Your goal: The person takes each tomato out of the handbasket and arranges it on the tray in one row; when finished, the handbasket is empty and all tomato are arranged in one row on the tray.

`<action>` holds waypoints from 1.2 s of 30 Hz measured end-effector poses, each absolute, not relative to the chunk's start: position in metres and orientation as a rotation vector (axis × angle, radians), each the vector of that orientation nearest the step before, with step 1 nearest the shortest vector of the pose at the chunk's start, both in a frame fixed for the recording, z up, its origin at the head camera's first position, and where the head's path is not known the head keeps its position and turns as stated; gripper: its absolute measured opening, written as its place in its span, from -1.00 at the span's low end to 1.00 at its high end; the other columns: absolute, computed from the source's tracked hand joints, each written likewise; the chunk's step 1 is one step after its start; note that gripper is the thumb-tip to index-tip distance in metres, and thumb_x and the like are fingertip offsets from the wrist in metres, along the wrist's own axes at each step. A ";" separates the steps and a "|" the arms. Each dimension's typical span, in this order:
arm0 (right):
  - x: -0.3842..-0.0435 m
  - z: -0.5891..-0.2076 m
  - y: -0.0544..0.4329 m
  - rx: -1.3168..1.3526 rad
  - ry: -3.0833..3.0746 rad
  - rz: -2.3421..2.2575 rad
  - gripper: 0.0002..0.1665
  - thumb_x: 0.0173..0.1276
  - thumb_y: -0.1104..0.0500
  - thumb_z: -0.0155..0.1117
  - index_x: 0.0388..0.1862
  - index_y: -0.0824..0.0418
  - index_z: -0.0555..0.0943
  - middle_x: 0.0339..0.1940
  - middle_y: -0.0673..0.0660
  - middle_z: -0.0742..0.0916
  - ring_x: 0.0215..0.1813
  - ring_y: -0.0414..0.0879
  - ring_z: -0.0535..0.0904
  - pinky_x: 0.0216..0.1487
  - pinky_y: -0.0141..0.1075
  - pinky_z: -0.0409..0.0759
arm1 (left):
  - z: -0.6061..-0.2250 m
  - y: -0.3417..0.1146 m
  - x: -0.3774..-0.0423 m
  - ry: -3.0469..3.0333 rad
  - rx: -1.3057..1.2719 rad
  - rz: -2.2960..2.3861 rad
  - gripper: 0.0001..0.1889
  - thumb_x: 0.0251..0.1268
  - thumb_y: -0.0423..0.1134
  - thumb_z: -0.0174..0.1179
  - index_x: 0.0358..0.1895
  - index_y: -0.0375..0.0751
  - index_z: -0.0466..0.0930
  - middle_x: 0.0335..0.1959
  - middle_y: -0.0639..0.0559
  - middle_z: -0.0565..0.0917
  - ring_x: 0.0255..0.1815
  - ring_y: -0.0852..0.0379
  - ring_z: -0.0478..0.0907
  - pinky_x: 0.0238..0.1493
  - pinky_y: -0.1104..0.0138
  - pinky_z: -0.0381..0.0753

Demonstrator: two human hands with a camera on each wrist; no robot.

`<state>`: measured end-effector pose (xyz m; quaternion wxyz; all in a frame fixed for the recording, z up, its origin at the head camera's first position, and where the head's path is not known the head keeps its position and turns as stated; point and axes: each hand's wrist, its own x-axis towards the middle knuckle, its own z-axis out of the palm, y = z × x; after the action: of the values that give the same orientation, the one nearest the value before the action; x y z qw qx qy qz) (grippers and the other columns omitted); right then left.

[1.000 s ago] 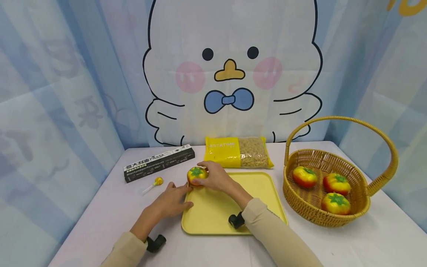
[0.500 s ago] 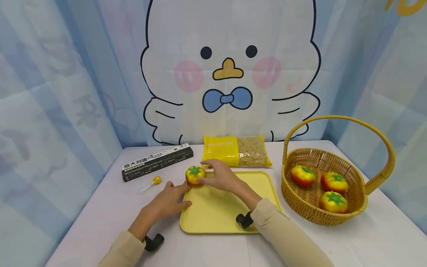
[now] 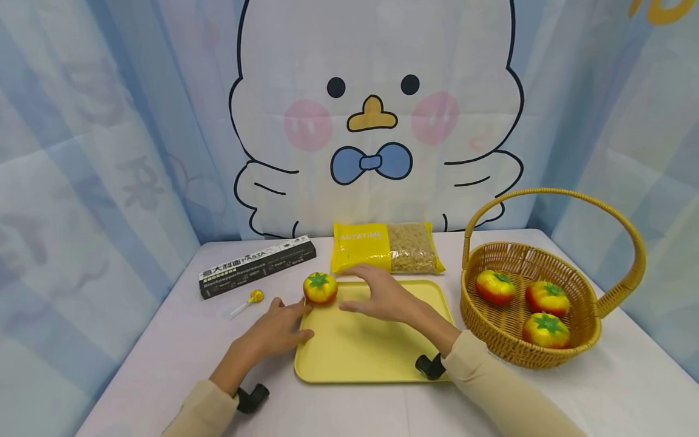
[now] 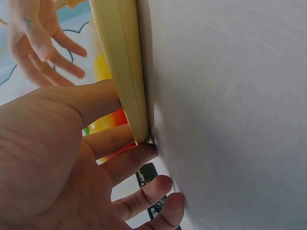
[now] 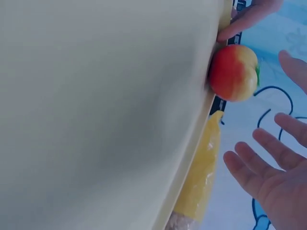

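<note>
A yellow-and-red toy tomato [image 3: 320,288] with a green star-shaped top sits in the far left corner of the yellow tray [image 3: 371,352]. My left hand [image 3: 280,329] rests against the tray's left edge. In the left wrist view, the thumb and fingers of this hand [image 4: 57,143] touch the tray's rim [image 4: 125,72]. My right hand [image 3: 384,294] is over the tray, just right of the tomato, fingers spread and holding nothing. A gap shows between the right hand [image 5: 273,177] and the tomato [image 5: 233,73] in the right wrist view.
A wicker basket [image 3: 474,331] with a tall handle stands on the right, with three similar tomatoes [image 3: 548,332] inside. Behind the tray lies a yellow pasta bag [image 3: 363,247]. A black-and-white pasta box [image 3: 258,267] and a lollipop [image 3: 255,296] lie to the left.
My right hand has let go of the tomato and drawn back to the right. The tomato stays in the tray's far left corner, and my left hand has hardly moved.
</note>
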<state>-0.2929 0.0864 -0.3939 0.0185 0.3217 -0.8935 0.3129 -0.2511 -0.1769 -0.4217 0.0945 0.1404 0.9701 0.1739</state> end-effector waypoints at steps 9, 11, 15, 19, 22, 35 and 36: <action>-0.280 -0.385 0.118 0.982 -2.750 0.902 -0.18 0.37 -0.14 0.53 0.50 0.17 0.53 0.49 0.21 0.62 0.54 0.22 0.51 0.48 0.20 0.48 | -0.421 -0.176 -0.249 2.875 0.389 0.525 -0.37 0.44 -0.02 0.38 0.49 -0.14 0.52 0.54 -0.08 0.54 0.16 -0.11 0.39 0.15 0.00 0.53; -0.278 -0.383 0.124 0.990 -2.729 0.887 -0.19 0.37 -0.13 0.54 0.49 0.16 0.53 0.48 0.20 0.63 0.53 0.21 0.52 0.48 0.19 0.49 | -0.421 -0.176 -0.248 2.876 0.391 0.526 -0.37 0.44 -0.02 0.38 0.49 -0.14 0.52 0.55 -0.08 0.53 0.15 -0.10 0.39 0.14 0.01 0.52; -0.273 -0.381 0.139 0.997 -2.668 0.854 -0.23 0.37 -0.09 0.55 0.47 0.16 0.56 0.45 0.18 0.66 0.49 0.19 0.56 0.45 0.17 0.52 | -0.421 -0.176 -0.248 2.877 0.390 0.525 -0.37 0.45 -0.02 0.38 0.49 -0.14 0.52 0.54 -0.08 0.54 0.15 -0.10 0.39 0.13 0.02 0.53; -0.268 -0.380 0.155 0.965 -2.634 0.818 -0.27 0.36 -0.05 0.55 0.44 0.16 0.58 0.43 0.20 0.68 0.48 0.22 0.57 0.44 0.20 0.53 | -0.420 -0.175 -0.248 2.875 0.388 0.522 -0.37 0.45 -0.01 0.37 0.50 -0.14 0.52 0.54 -0.07 0.55 0.16 -0.10 0.39 0.15 0.01 0.53; -0.264 -0.380 0.165 0.934 -2.623 0.793 -0.29 0.36 -0.03 0.56 0.42 0.16 0.60 0.43 0.22 0.68 0.48 0.25 0.57 0.43 0.23 0.52 | -0.418 -0.175 -0.247 2.876 0.383 0.523 -0.37 0.44 -0.01 0.37 0.50 -0.14 0.52 0.54 -0.08 0.54 0.15 -0.10 0.38 0.14 0.00 0.52; -0.246 -0.378 0.208 0.766 -2.694 0.742 -0.28 0.35 -0.04 0.57 0.43 0.11 0.59 0.42 0.18 0.68 0.45 0.23 0.58 0.39 0.25 0.55 | -0.419 -0.176 -0.247 2.871 0.392 0.531 -0.38 0.45 -0.01 0.37 0.49 -0.13 0.52 0.56 -0.08 0.52 0.16 -0.12 0.38 0.15 -0.01 0.53; -0.245 -0.377 0.211 0.754 -2.693 0.741 -0.28 0.35 -0.04 0.57 0.43 0.10 0.59 0.40 0.18 0.68 0.43 0.22 0.59 0.38 0.25 0.56 | -0.419 -0.176 -0.247 2.872 0.391 0.531 -0.38 0.45 -0.01 0.37 0.49 -0.13 0.52 0.55 -0.08 0.52 0.16 -0.11 0.38 0.14 -0.01 0.53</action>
<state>-0.2455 0.2110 -0.3771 0.1238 0.2585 -0.9237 0.2541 -0.2471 -0.1761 -0.4190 0.0972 0.1320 0.9700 0.1794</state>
